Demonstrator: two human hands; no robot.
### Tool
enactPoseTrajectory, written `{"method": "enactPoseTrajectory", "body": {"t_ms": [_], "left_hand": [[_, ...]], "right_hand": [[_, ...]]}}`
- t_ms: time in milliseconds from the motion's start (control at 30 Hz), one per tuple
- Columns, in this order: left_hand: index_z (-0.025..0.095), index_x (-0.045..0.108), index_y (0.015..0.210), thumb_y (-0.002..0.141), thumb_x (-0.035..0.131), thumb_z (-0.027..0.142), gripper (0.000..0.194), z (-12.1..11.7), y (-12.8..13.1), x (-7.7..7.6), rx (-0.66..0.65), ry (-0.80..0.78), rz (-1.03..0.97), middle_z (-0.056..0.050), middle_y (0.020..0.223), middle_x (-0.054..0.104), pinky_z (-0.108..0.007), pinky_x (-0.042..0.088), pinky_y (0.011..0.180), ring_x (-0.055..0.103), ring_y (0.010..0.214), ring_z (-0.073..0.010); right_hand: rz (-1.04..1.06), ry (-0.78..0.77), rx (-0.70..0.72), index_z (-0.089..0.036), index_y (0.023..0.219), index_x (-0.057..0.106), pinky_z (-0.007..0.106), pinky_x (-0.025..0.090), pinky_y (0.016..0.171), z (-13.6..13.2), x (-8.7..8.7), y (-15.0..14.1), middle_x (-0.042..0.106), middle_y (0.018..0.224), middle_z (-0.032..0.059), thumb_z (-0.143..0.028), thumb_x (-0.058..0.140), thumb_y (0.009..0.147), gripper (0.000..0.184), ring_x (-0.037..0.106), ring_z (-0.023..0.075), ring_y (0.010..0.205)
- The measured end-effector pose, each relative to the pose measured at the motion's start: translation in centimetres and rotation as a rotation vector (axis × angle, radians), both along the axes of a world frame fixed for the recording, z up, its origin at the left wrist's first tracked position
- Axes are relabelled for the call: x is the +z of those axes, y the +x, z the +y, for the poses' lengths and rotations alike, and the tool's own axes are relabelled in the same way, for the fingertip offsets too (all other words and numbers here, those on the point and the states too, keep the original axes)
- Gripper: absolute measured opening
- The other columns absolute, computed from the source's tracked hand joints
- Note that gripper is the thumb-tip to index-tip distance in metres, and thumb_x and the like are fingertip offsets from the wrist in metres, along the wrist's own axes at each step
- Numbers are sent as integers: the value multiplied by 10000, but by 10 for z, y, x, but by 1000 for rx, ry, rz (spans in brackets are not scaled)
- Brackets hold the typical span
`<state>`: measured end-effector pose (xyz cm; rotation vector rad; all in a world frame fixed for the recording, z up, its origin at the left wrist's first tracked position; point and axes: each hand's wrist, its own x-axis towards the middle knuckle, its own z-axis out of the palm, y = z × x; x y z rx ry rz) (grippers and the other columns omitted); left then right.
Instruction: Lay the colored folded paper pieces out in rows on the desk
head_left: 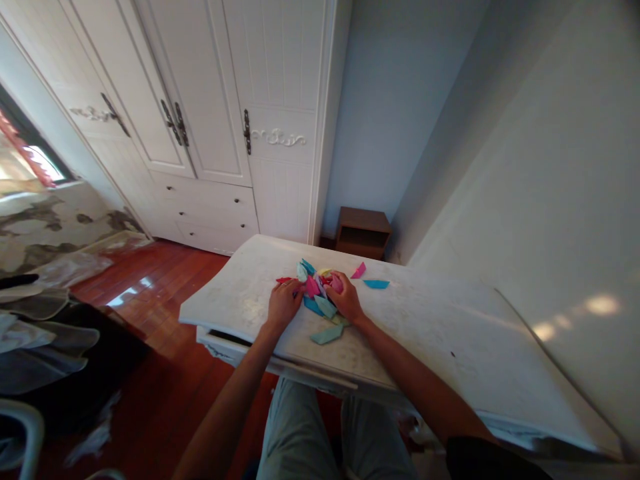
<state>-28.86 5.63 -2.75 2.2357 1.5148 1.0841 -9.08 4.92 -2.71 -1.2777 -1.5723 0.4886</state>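
Observation:
A heap of folded paper pieces (pixel 313 287) in pink, blue, green, yellow and red lies on the white desk between my two hands. At the left edge of the heap, my left hand (pixel 285 304) has its fingers curled in. What they hold, if anything, is too small to make out; a red folded piece (pixel 284 280) shows just beyond them. My right hand (pixel 347 301) reaches in from the right, fingers closed round a pink folded paper piece (pixel 336 284). Near its wrist lies a pale green folded piece (pixel 327 335). Pink (pixel 359 271) and blue folded pieces (pixel 377 284) rest apart, farther right.
The white desk (pixel 410 320) has a partly open drawer (pixel 230 343) at its front left. Behind stand a white wardrobe (pixel 210 87) and a small brown cabinet (pixel 364 219). A wall borders the desk's right side. Dark and grey cloth items (pixel 45 340) sit at left.

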Motion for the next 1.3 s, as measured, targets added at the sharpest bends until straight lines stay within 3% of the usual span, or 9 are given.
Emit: {"method": "enactPoseTrajectory", "body": {"t_ms": [200, 400, 533, 633, 733, 833, 1000, 1133, 1300], "left_hand": [[140, 659, 1070, 914, 514, 439, 368, 2, -10, -5, 180, 31, -278, -105, 1028, 697, -350, 516, 866, 662, 932, -215], [119, 537, 1225, 934, 478, 454, 447, -2, -27, 0, 302, 122, -570, -132, 1126, 650, -316, 502, 921, 629, 1035, -183], [93, 515, 1266, 913, 472, 373, 452, 2, -47, 0, 432, 91, -314, -180, 1200, 596, -393, 470, 973, 590, 1105, -245], [61, 590, 1187, 874, 507, 382, 455, 5, -57, -2, 401, 20, -114, -229, 1244, 560, -444, 419, 1027, 528, 1202, -314], [74, 617, 1170, 886, 496, 481, 511, 4, -53, -3, 346, -22, -35, -242, 1298, 533, -501, 363, 1059, 455, 1282, -354], [129, 566, 1278, 896, 471, 556, 580, -3, -37, -2, 267, -92, 84, -217, 1404, 461, -599, 264, 1077, 346, 1362, -389], [188, 412, 1439, 909, 445, 580, 660, -20, -19, -1, 8, -208, 367, -169, 1534, 289, -654, 56, 1106, 175, 1442, -372], [143, 386, 1453, 862, 526, 586, 751, -24, -28, -2, -28, -173, 389, -184, 1514, 323, -587, 100, 1145, 215, 1440, -332], [157, 445, 1415, 795, 638, 564, 767, -21, -45, -6, -54, -101, 332, -169, 1469, 407, -522, 233, 1143, 328, 1395, -315]], "right_hand": [[135, -10, -33, -161, 1139, 535, 387, 497, 931, 5, 17, 26, 658, 1073, 108, -472, 598, 826, 446, 635, 212, 972], [119, -147, 33, -146, 1210, 508, 431, 493, 951, -2, 3, 81, 621, 1200, 173, -563, 713, 688, 698, 613, 263, 1108], [70, -193, 23, -151, 1326, 459, 462, 421, 1039, -12, -7, 106, 517, 1360, 190, -607, 624, 776, 733, 511, 269, 1262], [-9, -183, -27, -168, 1356, 462, 509, 320, 1106, -14, -6, 112, 491, 1391, 172, -607, 620, 790, 733, 466, 286, 1301], [-204, -136, 37, -170, 1369, 478, 546, 309, 1100, -10, -5, 94, 467, 1411, 174, -641, 606, 783, 763, 436, 321, 1317], [-406, -67, 207, -136, 1368, 499, 574, 284, 1101, -4, -8, 51, 464, 1408, 197, -657, 613, 762, 807, 391, 367, 1339], [-507, 1, 398, -92, 1379, 496, 570, 239, 1119, 3, -13, -24, 395, 1455, 222, -471, 592, 832, 673, 355, 360, 1364], [-418, 7, 413, -142, 1333, 546, 479, 335, 1095, 8, -8, -44, 511, 1372, 176, -406, 653, 793, 611, 470, 304, 1280], [-180, -44, 350, -181, 1203, 631, 416, 471, 944, 8, 7, -37, 664, 1129, 91, -419, 644, 810, 460, 623, 239, 1003]]}}
